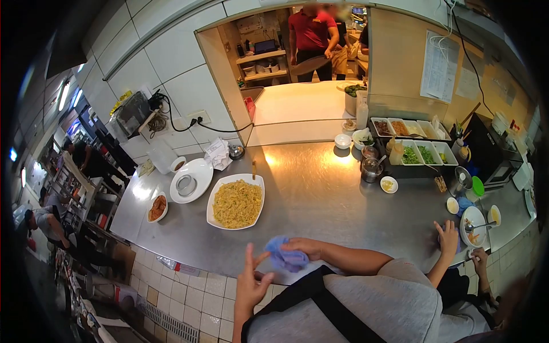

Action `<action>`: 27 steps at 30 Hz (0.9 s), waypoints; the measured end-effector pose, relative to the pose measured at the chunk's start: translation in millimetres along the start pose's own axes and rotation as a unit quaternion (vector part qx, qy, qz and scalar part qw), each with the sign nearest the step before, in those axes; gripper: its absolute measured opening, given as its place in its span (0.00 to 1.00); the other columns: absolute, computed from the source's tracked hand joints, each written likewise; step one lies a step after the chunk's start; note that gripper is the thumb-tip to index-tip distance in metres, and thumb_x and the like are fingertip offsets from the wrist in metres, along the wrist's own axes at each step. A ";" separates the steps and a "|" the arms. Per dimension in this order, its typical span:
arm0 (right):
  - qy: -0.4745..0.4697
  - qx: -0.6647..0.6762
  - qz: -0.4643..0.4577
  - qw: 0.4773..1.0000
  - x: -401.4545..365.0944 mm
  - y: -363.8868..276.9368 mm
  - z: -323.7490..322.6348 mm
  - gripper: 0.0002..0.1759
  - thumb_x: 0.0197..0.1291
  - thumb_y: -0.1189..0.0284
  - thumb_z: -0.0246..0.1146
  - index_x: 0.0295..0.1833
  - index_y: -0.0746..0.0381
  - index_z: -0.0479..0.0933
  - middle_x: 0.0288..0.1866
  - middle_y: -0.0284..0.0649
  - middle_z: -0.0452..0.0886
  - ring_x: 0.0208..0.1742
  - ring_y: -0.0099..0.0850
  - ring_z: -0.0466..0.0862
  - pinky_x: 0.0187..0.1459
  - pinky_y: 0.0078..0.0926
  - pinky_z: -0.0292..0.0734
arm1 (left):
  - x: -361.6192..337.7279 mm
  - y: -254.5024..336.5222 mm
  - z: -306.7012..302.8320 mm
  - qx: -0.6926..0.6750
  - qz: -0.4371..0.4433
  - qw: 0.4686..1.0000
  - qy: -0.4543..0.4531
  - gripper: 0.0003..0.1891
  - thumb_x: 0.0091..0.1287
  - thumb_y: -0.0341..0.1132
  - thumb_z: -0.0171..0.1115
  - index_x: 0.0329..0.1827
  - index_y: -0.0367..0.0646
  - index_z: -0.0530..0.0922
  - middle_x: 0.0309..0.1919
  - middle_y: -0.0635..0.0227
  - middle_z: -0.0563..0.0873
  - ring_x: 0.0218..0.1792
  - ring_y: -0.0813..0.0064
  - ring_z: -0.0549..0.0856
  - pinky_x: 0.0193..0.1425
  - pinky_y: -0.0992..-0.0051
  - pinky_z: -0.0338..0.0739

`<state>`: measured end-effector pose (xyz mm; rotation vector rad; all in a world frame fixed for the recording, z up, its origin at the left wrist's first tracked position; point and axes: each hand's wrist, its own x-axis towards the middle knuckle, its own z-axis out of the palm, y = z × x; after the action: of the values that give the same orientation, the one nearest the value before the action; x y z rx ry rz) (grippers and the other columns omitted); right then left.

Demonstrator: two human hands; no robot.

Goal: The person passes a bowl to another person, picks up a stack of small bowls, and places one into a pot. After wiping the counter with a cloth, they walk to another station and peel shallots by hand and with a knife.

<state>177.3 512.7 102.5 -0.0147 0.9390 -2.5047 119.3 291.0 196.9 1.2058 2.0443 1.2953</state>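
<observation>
My right hand (306, 248) is closed on a bunched blue cloth (286, 255) at the front edge of the steel counter (309, 200). My left hand (252, 283) is raised just left of the cloth, fingers apart, with one finger reaching to the cloth's edge. Beyond my hands stands a square white dish (261, 214) heaped with yellow fried rice (235, 203). To its left are a white plate (198, 191) with a small round metal dish (186, 184) on it and a white bowl of reddish-brown food (156, 207).
At right, a co-worker's hands (449, 238) are near a white bowl with a spoon (472, 220). Trays of chopped greens (410, 154), sauce cups and a microwave (495, 154) line the back right. A person in red (313, 34) holds a tray beyond the pass window.
</observation>
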 end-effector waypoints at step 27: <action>-0.014 -0.504 -0.047 0.862 11.6 21.5 52.0 0.20 0.62 0.62 0.56 0.54 0.64 0.74 0.48 0.45 0.81 0.46 0.40 0.82 0.46 0.38 0.76 | 21.4 -2.2 21.0 -0.085 0.133 0.986 -0.048 0.45 0.64 0.44 0.61 0.76 0.41 0.41 0.72 0.49 0.54 0.63 0.57 0.72 0.60 0.62 0.71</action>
<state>184.7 461.3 127.2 -0.4280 2.1444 -1.7846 122.3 319.2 187.0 1.4655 1.7110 1.4674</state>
